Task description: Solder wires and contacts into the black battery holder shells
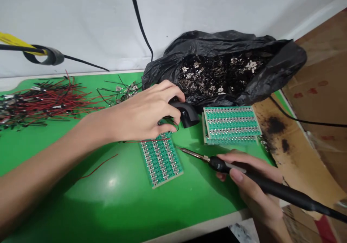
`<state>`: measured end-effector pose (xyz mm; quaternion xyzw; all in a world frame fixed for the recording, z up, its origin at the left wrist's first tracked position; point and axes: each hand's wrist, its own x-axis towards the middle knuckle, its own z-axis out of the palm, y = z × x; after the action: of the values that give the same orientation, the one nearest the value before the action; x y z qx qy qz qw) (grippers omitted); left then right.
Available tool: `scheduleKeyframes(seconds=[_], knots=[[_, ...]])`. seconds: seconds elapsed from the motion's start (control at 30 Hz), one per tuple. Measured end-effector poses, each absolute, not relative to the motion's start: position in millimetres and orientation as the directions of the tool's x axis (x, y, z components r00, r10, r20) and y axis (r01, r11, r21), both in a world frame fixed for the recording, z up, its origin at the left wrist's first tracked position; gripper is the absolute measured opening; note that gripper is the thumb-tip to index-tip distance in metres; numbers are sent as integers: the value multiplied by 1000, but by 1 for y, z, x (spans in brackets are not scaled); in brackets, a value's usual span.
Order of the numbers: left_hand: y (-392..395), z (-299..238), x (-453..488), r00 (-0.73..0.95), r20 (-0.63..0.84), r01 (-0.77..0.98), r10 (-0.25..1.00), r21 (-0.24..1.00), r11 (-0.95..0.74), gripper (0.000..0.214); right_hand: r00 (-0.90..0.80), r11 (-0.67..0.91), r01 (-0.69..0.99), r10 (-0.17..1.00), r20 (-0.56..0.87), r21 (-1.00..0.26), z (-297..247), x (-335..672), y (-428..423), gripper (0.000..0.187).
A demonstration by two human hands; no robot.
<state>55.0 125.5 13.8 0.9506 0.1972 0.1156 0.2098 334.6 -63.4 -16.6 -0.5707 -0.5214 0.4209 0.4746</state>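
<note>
My right hand (252,185) is wrapped round a black soldering iron (222,164), its metal tip pointing left, just short of a green circuit board (162,160). That board lies on the table with rows of small soldered parts. Over its far end is my left hand (151,109), thumb and index finger pinched together on a thin wire (177,128); a dark loop shows at the fingertips. A red wire (146,140) crosses the board below this hand. Touching or close behind the fingers is a curved black tube (187,113), partly hidden.
Stacked circuit boards (231,122) lie on the right. Behind them, an open black plastic bag (238,44) holds many small metal parts. Red and black wires (56,100) are heaped at left. One loose red wire (100,165) lies in front. Scorched cardboard (292,152) and a cable (306,122) flank the right.
</note>
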Motion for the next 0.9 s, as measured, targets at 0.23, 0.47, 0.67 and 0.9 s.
scheduleKeyframes(seconds=[0.23,0.47,0.67,0.9], knots=[[125,16,53,908,106,317,405,459,-830,18,39,38,208,998,47,-977,-17,339,-64,21],[125,12,52,898,125,321,422,469,-823,19,45,63,285,996,79,-956,-16,338,-64,17],[123,5,56,895,163,313,416,436,-844,17,101,30,273,993,59,-962,-20,338,-66,21],[122,10,56,903,132,303,408,479,-824,21,53,12,283,998,29,-959,-18,335,-62,20]])
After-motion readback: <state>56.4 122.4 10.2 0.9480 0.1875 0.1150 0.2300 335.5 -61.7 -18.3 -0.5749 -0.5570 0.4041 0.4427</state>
